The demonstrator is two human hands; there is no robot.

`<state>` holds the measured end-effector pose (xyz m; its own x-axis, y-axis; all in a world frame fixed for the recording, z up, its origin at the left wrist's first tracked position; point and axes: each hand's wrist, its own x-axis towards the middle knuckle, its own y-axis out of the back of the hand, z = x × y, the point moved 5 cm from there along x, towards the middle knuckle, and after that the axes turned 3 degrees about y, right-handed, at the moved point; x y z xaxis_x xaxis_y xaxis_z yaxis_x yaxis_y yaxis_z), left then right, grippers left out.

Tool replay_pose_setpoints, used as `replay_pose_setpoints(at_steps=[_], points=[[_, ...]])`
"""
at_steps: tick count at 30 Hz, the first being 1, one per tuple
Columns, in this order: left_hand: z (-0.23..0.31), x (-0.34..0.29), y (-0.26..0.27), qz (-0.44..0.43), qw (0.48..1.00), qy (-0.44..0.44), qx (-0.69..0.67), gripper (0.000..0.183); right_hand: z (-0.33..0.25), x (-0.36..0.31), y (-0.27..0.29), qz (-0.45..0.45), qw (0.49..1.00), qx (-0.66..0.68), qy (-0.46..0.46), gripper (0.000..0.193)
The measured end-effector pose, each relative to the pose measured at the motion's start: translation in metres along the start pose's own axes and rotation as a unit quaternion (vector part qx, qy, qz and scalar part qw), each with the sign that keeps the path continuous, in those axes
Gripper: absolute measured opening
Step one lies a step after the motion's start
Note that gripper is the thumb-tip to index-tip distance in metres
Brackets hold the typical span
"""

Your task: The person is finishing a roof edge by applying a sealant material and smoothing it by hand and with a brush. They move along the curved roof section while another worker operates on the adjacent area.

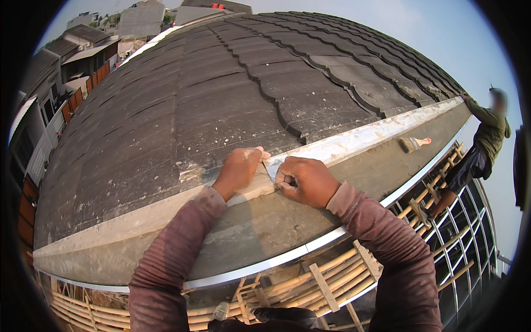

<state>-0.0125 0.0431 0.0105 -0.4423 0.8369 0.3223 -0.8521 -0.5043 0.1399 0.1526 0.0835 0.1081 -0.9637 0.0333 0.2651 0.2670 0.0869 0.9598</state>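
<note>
Both my hands are at a seam in the pale strip along the foot of the dark roof tiles (221, 105). My left hand (241, 170) is closed, thumb and fingers pinched together at the strip's upper edge. Close beside it, my right hand (306, 181) is curled, fingertips pinched at the seam. Anything small in either pinch is too hidden to name. Left of the seam the strip is beige and coated (138, 216); to the right it is a whitish, silvery flashing (365, 130). A paintbrush (412, 145) with pale bristles lies on the grey cement ledge (354, 171).
A white metal edge (265, 267) borders the ledge. Below it stands bamboo scaffolding (332, 279) with wooden crosspieces. On the right, another person (487, 138) in an olive top stands on the scaffolding, a hand at the roof edge. Houses (47, 94) lie far left.
</note>
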Motion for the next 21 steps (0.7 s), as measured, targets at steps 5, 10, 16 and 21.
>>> replay_pose_setpoints(at_steps=[5, 10, 16, 21], points=[[-0.001, -0.001, -0.001, -0.003, 1.000, 0.003, 0.001, 0.044, -0.005, -0.002, 0.004, -0.103, 0.991, -0.008, -0.084, 0.010], [-0.004, 0.000, -0.003, -0.024, 0.999, 0.036, -0.017, 0.042, -0.008, -0.006, 0.002, -0.097, 0.993, 0.071, -0.017, 0.011], [-0.006, 0.002, 0.000, -0.010, 1.000, 0.016, 0.009, 0.042, -0.007, -0.004, -0.004, -0.099, 0.995, 0.016, 0.020, 0.014], [-0.004, 0.002, -0.003, -0.021, 0.999, 0.024, -0.010, 0.047, -0.014, 0.000, 0.008, -0.027, 0.997, -0.067, 0.007, 0.017]])
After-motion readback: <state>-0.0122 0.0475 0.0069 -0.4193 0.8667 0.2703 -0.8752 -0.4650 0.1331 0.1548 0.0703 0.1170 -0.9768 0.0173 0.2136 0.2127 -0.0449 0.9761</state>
